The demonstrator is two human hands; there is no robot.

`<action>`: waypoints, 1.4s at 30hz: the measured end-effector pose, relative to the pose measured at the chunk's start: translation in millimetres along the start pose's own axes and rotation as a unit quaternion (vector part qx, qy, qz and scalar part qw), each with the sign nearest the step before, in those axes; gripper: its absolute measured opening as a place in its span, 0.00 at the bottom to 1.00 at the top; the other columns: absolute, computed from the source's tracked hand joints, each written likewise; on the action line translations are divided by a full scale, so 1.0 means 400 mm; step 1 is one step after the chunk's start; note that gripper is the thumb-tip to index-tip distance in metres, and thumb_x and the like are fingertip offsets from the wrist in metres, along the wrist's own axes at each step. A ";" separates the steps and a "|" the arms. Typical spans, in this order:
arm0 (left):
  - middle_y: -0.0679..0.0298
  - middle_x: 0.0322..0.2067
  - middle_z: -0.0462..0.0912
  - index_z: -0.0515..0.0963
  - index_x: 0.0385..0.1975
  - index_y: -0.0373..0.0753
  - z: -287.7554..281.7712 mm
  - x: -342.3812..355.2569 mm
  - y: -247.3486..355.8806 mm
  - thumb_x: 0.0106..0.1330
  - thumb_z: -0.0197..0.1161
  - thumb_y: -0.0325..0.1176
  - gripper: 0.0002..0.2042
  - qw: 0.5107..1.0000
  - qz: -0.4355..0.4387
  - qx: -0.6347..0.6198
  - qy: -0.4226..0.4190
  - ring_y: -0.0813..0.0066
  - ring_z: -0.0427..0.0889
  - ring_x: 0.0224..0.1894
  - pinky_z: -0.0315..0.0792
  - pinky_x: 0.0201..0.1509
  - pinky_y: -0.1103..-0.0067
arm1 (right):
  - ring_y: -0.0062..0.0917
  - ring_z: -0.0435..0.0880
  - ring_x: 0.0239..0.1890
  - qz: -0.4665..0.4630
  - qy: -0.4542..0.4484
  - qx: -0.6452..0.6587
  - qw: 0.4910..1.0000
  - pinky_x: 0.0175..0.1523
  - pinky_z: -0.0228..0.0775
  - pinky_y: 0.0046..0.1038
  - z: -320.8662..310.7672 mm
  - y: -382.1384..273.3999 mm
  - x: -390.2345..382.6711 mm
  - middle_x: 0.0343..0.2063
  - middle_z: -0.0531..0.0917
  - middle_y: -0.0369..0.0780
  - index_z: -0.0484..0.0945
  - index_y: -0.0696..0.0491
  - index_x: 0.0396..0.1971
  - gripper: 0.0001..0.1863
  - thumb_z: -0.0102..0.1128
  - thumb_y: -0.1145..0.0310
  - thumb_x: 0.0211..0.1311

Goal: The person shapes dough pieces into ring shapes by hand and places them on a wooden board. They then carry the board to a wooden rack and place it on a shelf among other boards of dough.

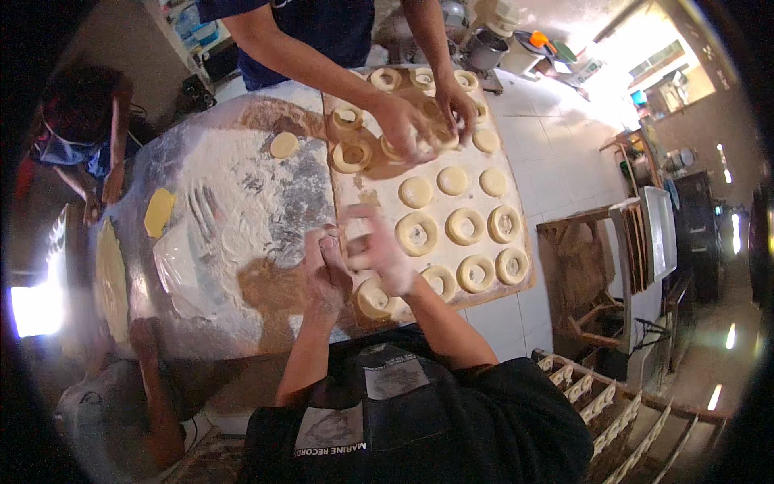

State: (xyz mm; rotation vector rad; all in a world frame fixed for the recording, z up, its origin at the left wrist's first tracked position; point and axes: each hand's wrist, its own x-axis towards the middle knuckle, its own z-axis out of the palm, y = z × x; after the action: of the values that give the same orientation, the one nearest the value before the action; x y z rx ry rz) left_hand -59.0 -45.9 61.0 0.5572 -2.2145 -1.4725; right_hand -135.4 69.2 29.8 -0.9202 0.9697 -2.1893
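Observation:
My left hand (325, 270) and my right hand (385, 256), both dusted with flour, are close together above the near left edge of a wooden board (367, 191). The left hand's fingers are drawn together; whatever they hold, if anything, is hidden. Motion smears my right hand, with its fingers curved toward the left one. Beside and below it lies a dough ring (374, 299), partly covered by the hand. More dough rings (416, 234) and flat dough rounds (415, 193) sit in rows on the board. Across it, a co-worker's hands (407, 129) work over the far rings.
Flour (234, 194) covers the table left of the board, with a dough round (284, 145) and yellow dough piece (160, 212) on it. Two more people are at the left. A wooden rack (592, 282) stands right; a slatted rack (621, 419) is at lower right.

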 end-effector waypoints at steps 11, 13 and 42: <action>0.48 0.34 0.80 0.70 0.46 0.39 0.146 0.009 0.065 0.74 0.42 0.42 0.15 0.994 -0.024 0.098 -0.046 0.49 0.82 0.34 0.73 0.38 0.61 | 0.27 0.79 0.26 0.156 0.120 -0.236 0.952 0.33 0.71 0.25 -0.068 -0.144 -0.015 0.24 0.77 0.39 0.57 0.48 0.58 0.26 0.45 0.50 0.67; 0.47 0.30 0.80 0.69 0.46 0.43 0.139 0.012 0.085 0.71 0.47 0.37 0.10 0.982 -0.068 0.159 -0.078 0.42 0.80 0.32 0.72 0.36 0.57 | 0.28 0.79 0.35 0.174 0.049 -0.414 0.892 0.43 0.72 0.30 -0.072 -0.130 -0.005 0.36 0.77 0.42 0.60 0.49 0.57 0.23 0.42 0.51 0.70; 0.49 0.41 0.77 0.74 0.44 0.36 0.394 0.167 -0.034 0.64 0.56 0.42 0.16 0.894 0.155 0.407 -0.106 0.49 0.78 0.44 0.71 0.48 0.58 | 0.48 0.76 0.46 0.252 0.241 -0.790 0.505 0.52 0.68 0.44 -0.457 -0.198 -0.025 0.37 0.78 0.55 0.73 0.60 0.41 0.18 0.60 0.65 0.53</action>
State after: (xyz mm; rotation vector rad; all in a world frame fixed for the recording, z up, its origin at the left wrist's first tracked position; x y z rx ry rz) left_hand -199.5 32.7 1.5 0.2499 -2.8933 -0.4066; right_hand -286.9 194.6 -3.0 -0.3471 3.1097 -0.4358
